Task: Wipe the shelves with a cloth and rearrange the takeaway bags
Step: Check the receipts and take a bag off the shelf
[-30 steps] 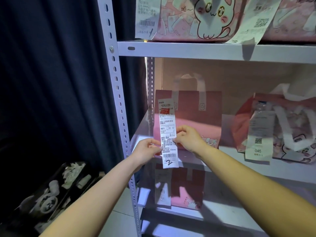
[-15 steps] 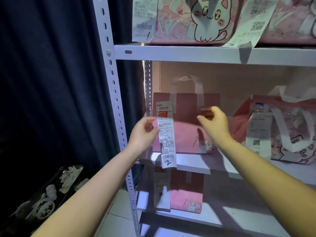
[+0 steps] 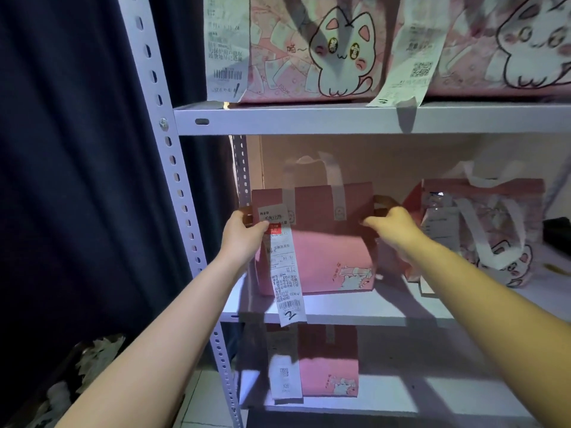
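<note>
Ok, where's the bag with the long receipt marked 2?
Middle shelf, left end by the upright, gripped by left hand and right hand: the pink bag.

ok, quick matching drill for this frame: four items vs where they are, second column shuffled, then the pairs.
Items
1. cat-print bag
2. pink bag with receipt marked 2
3. left hand
4. right hand

Places
A. grips the middle-shelf bag's right edge
B. top shelf
C. middle shelf, between both hands
D. grips the middle-shelf bag's left edge

Pairs: 1-B, 2-C, 3-D, 4-A
</note>
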`<state>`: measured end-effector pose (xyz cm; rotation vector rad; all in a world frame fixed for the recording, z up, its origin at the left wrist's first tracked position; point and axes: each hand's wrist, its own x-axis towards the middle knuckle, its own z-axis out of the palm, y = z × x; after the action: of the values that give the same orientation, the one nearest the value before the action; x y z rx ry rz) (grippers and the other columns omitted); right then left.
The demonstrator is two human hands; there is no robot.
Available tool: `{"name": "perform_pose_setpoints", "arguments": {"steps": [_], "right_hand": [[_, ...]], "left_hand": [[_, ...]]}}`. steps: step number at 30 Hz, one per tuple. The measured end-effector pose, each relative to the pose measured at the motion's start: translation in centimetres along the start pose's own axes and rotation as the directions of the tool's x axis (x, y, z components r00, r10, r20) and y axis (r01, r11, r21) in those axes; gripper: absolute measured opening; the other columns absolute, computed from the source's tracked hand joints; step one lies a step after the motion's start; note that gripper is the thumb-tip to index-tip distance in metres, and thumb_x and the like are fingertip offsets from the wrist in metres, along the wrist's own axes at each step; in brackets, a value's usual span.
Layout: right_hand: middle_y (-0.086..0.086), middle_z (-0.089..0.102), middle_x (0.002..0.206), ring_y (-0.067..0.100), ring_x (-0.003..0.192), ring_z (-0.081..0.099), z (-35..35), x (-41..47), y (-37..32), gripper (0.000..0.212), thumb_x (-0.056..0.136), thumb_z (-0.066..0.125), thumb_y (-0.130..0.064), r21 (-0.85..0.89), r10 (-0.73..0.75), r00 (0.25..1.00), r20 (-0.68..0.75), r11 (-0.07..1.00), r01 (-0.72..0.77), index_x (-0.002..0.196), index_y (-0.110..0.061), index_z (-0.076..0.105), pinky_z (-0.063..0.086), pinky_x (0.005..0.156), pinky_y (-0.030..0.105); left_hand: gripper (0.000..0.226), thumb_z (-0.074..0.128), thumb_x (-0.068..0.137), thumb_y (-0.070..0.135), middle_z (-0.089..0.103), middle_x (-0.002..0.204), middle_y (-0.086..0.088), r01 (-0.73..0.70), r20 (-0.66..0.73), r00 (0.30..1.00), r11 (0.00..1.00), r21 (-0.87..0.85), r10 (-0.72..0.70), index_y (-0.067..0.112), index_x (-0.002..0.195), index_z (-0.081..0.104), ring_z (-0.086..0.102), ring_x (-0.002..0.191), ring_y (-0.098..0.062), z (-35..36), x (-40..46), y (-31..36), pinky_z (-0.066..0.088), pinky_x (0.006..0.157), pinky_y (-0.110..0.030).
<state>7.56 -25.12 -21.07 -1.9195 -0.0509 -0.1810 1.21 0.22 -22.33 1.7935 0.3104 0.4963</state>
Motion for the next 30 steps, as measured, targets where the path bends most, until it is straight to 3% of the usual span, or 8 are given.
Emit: {"name": "perform_pose_setpoints", "arguments": {"steps": [2,6,11,16,18,23,27,30], "right_hand": [[-0.003,0.062,0.071,0.014,0.069,0.057,-0.5,-0.7,-0.1,0.016,0.08,0.067,0.0,0.038,-0.034,0.999,0.001,0.999,0.034,0.082,-0.016,0.064,0.04,0.05,0.009],[0.001,0.058,0.071,0.008,0.062,0.054,-2.1,-3.1,0.2,0.026,0.084,0.063,0.004,0.094,-0.07,0.997,-0.011,0.993,0.071,0.081,-0.018,0.05,0.04,0.054,0.017],[0.001,0.068,0.08,-0.002,0.061,0.064,-6.3,-7.6,0.5,0.025,0.085,0.062,0.002,0.14,-0.081,0.996,-0.024,0.987,0.083,0.103,-0.014,0.06,0.045,0.052,0.01],[0.0,0.07,0.081,0.007,0.068,0.067,-12.6,-12.0,1.0,0.017,0.086,0.065,-0.003,0.153,-0.064,0.996,-0.061,0.986,0.073,0.095,-0.017,0.062,0.048,0.054,0.013],[0.0,0.072,0.077,0.012,0.071,0.067,-15.3,-13.9,1.7,0.016,0.085,0.066,-0.004,0.139,-0.061,0.997,-0.057,0.988,0.068,0.092,-0.018,0.064,0.053,0.062,0.02],[-0.001,0.071,0.068,0.011,0.069,0.068,-22.8,-19.7,5.0,0.013,0.082,0.069,-0.004,0.105,-0.043,0.994,-0.098,0.993,0.054,0.083,-0.016,0.063,0.055,0.063,0.016],[-0.009,0.065,0.058,0.003,0.06,0.062,-29.5,-25.1,8.8,0.012,0.09,0.061,-0.008,0.115,0.02,0.986,-0.167,0.993,-0.001,0.082,-0.017,0.061,0.052,0.063,0.019],[-0.007,0.068,0.071,0.006,0.065,0.062,-34.6,-29.2,12.2,0.011,0.095,0.056,-0.019,0.149,0.106,0.949,-0.298,0.987,-0.064,0.087,-0.021,0.064,0.05,0.064,0.026]], "left_hand": [[0.021,0.064,0.089,0.018,0.067,0.107,0.0,-0.02,-0.01,1.0,1.0,-0.012,0.02,0.015,0.109,0.057,0.064,0.098,-0.017,-0.3,-0.4,-0.3,0.048,0.082,-0.027],[0.009,0.063,0.09,0.025,0.069,0.093,-0.002,-0.098,-0.033,0.995,0.994,-0.047,0.096,0.019,0.095,0.059,0.068,0.089,-0.023,-0.3,-2.5,0.4,0.056,0.081,-0.04],[0.009,0.063,0.088,0.018,0.07,0.089,-0.01,-0.146,0.035,0.988,0.978,-0.146,0.153,0.013,0.095,0.06,0.069,0.083,-0.029,0.6,-6.8,2.7,0.058,0.073,-0.048],[0.005,0.067,0.084,0.015,0.069,0.084,-0.003,-0.243,0.101,0.963,0.966,-0.089,0.251,0.014,0.086,0.063,0.068,0.078,-0.021,2.3,-10.9,4.8,0.057,0.066,-0.038],[0.006,0.066,0.083,0.013,0.069,0.081,-0.001,-0.231,0.148,0.958,0.967,-0.105,0.245,0.016,0.085,0.062,0.066,0.073,-0.014,3.6,-12.9,5.2,0.053,0.062,-0.029],[0.011,0.066,0.084,0.007,0.069,0.078,0.002,-0.153,0.298,0.934,0.974,-0.168,0.198,0.015,0.089,0.06,0.065,0.066,-0.006,8.4,-18.7,5.6,0.047,0.053,-0.015],[0.014,0.068,0.085,0.011,0.071,0.083,-0.005,-0.073,0.514,0.851,0.993,-0.094,0.111,0.012,0.094,0.057,0.068,0.067,-0.01,13.8,-24.3,6.2,0.051,0.056,-0.021],[0.022,0.069,0.085,0.015,0.072,0.088,-0.014,-0.07,0.68,0.732,0.997,0.021,0.037,0.003,0.098,0.057,0.07,0.082,-0.027,18.4,-28.5,6.5,0.057,0.077,-0.038]]}}
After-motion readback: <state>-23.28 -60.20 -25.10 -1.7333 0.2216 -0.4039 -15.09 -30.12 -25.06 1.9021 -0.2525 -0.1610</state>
